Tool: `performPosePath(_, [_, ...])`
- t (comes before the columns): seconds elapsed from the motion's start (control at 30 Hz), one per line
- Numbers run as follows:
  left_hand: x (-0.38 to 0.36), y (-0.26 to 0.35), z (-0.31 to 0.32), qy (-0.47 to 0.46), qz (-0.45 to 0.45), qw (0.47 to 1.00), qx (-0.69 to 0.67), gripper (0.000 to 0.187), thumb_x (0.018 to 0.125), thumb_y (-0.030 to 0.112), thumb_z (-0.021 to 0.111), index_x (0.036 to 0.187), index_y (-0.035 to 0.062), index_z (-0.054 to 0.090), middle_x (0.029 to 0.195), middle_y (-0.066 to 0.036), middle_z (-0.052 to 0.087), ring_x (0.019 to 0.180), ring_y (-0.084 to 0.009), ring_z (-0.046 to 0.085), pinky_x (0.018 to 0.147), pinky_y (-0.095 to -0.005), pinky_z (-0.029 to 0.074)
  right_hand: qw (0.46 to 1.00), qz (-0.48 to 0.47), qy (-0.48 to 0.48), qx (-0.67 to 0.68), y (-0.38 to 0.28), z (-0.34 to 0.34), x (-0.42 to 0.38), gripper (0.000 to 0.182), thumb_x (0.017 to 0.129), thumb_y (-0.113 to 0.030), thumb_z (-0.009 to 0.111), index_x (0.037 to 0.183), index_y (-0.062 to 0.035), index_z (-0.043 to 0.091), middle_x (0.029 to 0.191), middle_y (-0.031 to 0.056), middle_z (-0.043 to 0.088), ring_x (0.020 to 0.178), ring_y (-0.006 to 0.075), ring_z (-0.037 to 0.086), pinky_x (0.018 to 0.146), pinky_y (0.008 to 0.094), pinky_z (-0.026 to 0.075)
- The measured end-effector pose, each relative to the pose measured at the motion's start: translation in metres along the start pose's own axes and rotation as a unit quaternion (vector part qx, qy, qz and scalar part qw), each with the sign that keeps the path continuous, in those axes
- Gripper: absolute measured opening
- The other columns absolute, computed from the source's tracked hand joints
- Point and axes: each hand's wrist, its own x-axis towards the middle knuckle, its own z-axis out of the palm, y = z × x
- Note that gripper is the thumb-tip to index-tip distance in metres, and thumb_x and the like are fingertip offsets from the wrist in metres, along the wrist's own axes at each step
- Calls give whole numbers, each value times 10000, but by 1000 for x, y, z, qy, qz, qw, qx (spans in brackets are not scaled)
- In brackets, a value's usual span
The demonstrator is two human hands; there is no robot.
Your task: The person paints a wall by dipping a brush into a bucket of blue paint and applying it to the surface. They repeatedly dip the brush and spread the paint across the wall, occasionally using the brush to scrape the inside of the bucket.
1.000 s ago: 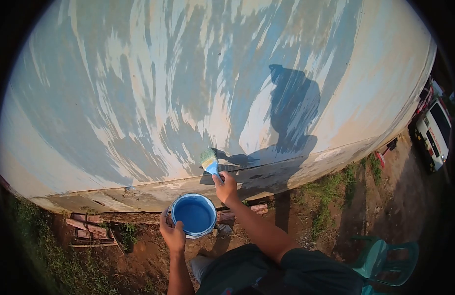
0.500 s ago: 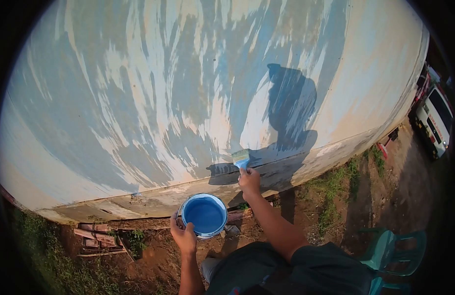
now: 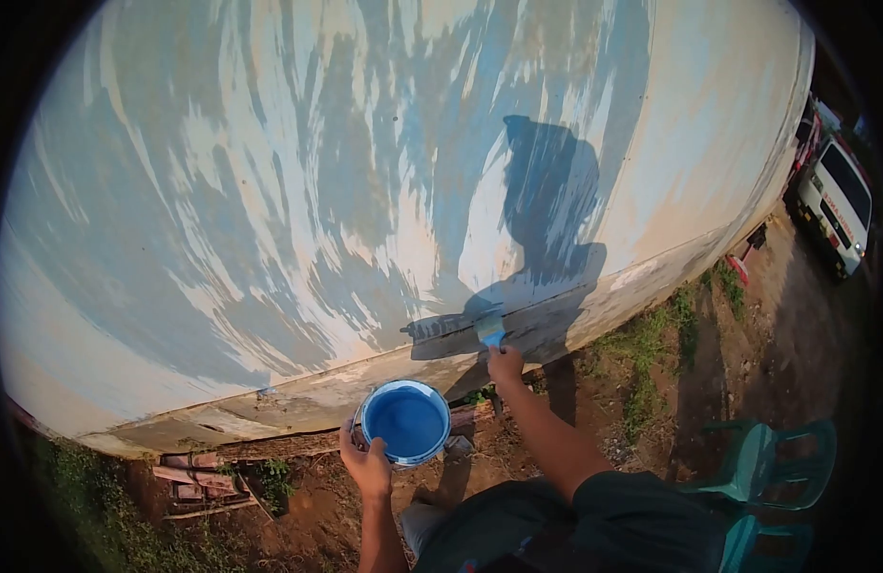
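Observation:
My left hand (image 3: 367, 462) grips the side of a round bucket (image 3: 441, 441) that holds blue paint, with the thumb at its rim. In my right hand (image 3: 504, 365) is the handle of a wide paintbrush (image 3: 489, 329). The bristles point up at the lower part of a pale wall (image 3: 298, 191), which carries streaky blue-grey paint. Shadows of a head, an arm and the brush fall on the wall around the bristles. The brush is to the upper right of the bucket, apart from it.
Green plastic chairs (image 3: 752, 463) stand at the lower right. A white vehicle (image 3: 840, 205) is at the far right. Broken bricks and sticks (image 3: 198, 480) lie on the soil below the wall at left. Grass (image 3: 642, 363) grows along the wall's foot.
My right hand and the brush have moved right and down, toward the wall's lower edge. The bucket and my left hand sit slightly further right in view. The camera view has shifted a little.

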Motion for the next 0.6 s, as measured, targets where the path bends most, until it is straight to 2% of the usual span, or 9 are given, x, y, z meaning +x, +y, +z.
performPosePath(0.07, [-1, -1, -3, -1, -7, 1000, 20, 608, 756, -116, 567, 1361, -132, 510, 852, 22, 436, 725, -65, 406, 610, -201, 386, 1000, 18, 25, -1, -10, 2, -10, 291, 1027, -209, 652, 826, -2, 613, 669, 65, 567, 536, 182, 535, 491, 398, 395])
performPosePath(0.13, [-3, -2, -4, -2, -17, 999, 40, 610, 755, -120, 564, 1362, -130, 511, 861, 22, 433, 727, -65, 405, 610, -200, 389, 999, 21, -24, 5, -41, 25, -29, 335, 1012, -252, 667, 820, 20, 626, 744, 154, 611, 693, 319, 605, 644, 480, 448])
performPosePath(0.27, [-5, -13, -8, 5, -18, 999, 37, 621, 760, -128, 552, 1379, -118, 506, 938, -28, 537, 766, -86, 489, 648, -214, 429, 966, -236, -103, 18, -82, 60, -73, 350, 1013, -282, 659, 870, 37, 641, 733, 185, 629, 676, 360, 610, 645, 480, 456])
performPosePath(0.3, [-6, -14, -9, 8, -27, 999, 39, 626, 761, -133, 546, 1386, -115, 501, 981, -57, 582, 793, -100, 527, 672, -220, 452, 967, -234, -100, 20, -95, 55, -84, 350, 1013, -282, 659, 870, 37, 641, 733, 185, 629, 676, 360, 610, 645, 480, 456])
performPosePath(0.37, [-10, -10, -4, 8, -30, 999, 35, 628, 762, -138, 541, 1388, -116, 495, 1011, -78, 603, 810, -108, 547, 688, -224, 464, 911, -392, -128, -6, -114, 47, -95, 346, 1014, -299, 663, 926, 35, 649, 701, 168, 614, 648, 316, 609, 618, 446, 451])
performPosePath(0.4, [-11, -8, -1, 11, -33, 999, 29, 630, 762, -142, 536, 1390, -117, 490, 1041, -99, 625, 826, -115, 567, 703, -229, 477, 912, -390, -125, -3, -112, 42, -92, 346, 1014, -299, 663, 926, 35, 649, 701, 168, 614, 648, 316, 609, 618, 446, 451])
performPosePath(0.47, [-10, -10, 2, 7, -22, 999, 26, 627, 761, -147, 532, 1386, -120, 489, 1035, -94, 621, 821, -113, 561, 701, -228, 479, 947, -293, -107, 72, -101, 25, -78, 347, 1011, -310, 676, 929, 25, 641, 696, 122, 612, 627, 242, 592, 594, 403, 436])
performPosePath(0.53, [-13, -10, 6, 7, -14, 1000, 20, 625, 759, -151, 528, 1382, -123, 489, 1028, -88, 617, 816, -110, 556, 699, -227, 480, 963, -239, -52, 117, -70, 4, -51, 295, 1051, -245, 630, 874, -9, 612, 665, 14, 560, 586, 115, 510, 556, 333, 399])
performPosePath(0.6, [-14, -3, 15, -20, -2, 1000, 9, 613, 787, -104, 547, 1397, -110, 486, 887, -23, 530, 717, -84, 499, 637, -237, 461, 978, -158, 5, 136, -38, -22, -24, 278, 1058, -237, 617, 879, -25, 610, 657, 1, 546, 575, 109, 500, 552, 328, 395])
